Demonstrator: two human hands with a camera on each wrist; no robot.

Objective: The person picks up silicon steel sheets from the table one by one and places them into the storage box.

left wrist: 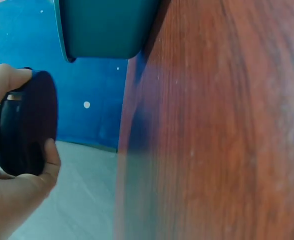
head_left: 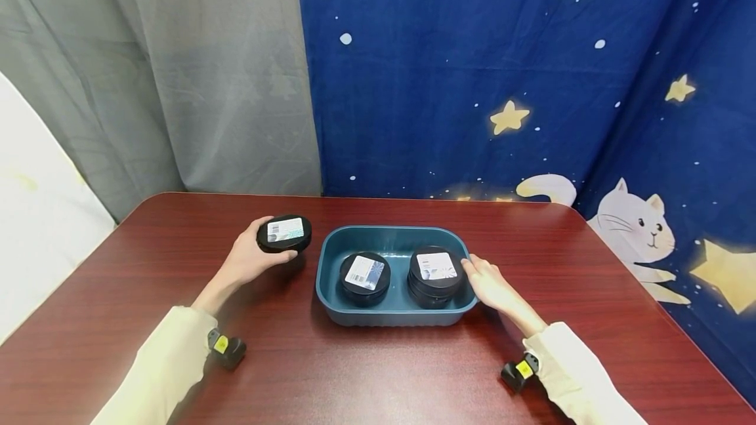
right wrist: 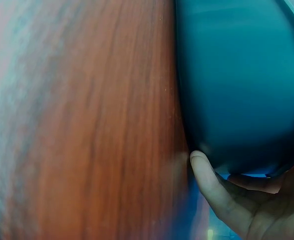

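Observation:
In the head view my left hand grips a round black container with a white label on its lid, above the table left of the teal bin. The left wrist view shows thumb and fingers around the side of this black container. At the bin's right end is my right hand, its fingers at the rim. In the right wrist view the thumb lies against the bin's outer wall. Inside the bin sit labelled black containers, some at left and a taller stack at right.
The reddish-brown wooden table extends around the bin. Behind its far edge hang a grey curtain and a blue curtain with stars and a white cat. A small black device is on each wrist.

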